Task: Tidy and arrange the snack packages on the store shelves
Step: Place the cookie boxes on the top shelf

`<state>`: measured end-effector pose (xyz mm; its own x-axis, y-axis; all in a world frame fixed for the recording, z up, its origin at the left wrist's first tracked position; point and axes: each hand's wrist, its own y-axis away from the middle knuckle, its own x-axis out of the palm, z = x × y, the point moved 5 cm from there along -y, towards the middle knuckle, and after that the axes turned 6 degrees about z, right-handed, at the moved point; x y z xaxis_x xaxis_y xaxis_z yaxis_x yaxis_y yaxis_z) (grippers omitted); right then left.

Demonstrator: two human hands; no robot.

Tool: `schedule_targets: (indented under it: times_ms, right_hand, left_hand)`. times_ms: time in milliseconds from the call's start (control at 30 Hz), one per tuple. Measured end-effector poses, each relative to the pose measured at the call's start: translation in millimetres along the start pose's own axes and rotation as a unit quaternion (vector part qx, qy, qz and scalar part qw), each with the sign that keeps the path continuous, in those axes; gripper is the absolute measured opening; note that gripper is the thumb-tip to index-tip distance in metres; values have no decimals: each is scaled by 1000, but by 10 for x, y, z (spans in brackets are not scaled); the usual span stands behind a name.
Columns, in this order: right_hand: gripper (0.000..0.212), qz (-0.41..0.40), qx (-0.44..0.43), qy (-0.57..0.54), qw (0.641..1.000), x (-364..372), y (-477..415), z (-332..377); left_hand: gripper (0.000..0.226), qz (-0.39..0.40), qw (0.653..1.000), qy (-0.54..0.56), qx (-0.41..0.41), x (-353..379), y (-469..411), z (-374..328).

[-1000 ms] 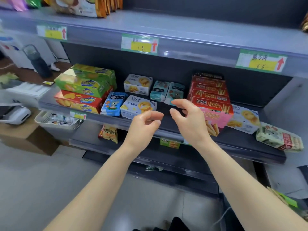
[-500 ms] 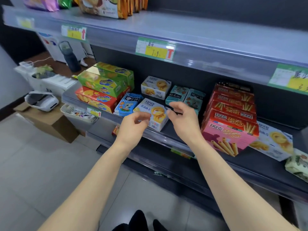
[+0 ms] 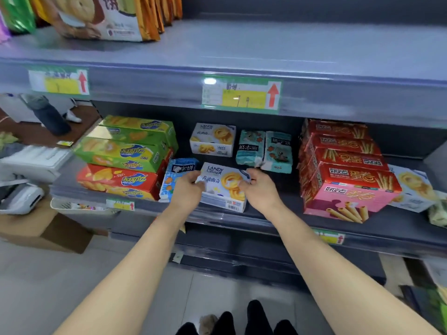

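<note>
The box (image 3: 223, 189), white with cookies printed on it, lies at the front of the middle shelf (image 3: 278, 220). The left hand (image 3: 187, 191) grips its left end, fingers (image 3: 193, 177) curled over the top edge. The right hand (image 3: 260, 189) grips its right end, fingers (image 3: 250, 174) pinched on the upper corner. Touching the box at 9 o'clock is a blue pack (image 3: 177, 174), partly behind the left hand. Farther out at 9 o'clock, green boxes (image 3: 125, 151) sit stacked on an orange box (image 3: 118, 181). At 12 o'clock, deeper on the shelf, stands a second box (image 3: 212, 140) of the same kind. At 1 o'clock two teal packs (image 3: 264, 151) stand side by side, near the right fingers. At 3 o'clock, well apart, is a stack of red boxes (image 3: 348, 187).
</note>
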<state>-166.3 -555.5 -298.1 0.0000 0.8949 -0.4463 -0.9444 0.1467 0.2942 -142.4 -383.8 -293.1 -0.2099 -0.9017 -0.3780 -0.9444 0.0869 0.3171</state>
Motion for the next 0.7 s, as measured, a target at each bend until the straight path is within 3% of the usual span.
schedule_targets:
  times_ms: [267, 400, 700]
  right_hand:
    - [51, -32, 137, -92, 986, 321, -245, -142]
    - [38, -53, 185, -156, 969, 374, -229, -194]
    - [32, -100, 121, -206, 966, 298, 123, -60]
  left_hand:
    - [42, 113, 987, -107, -40, 9, -513, 137]
    - [16, 113, 987, -96, -58, 8, -591, 137]
    - [28, 39, 999, -5, -28, -106, -323, 56]
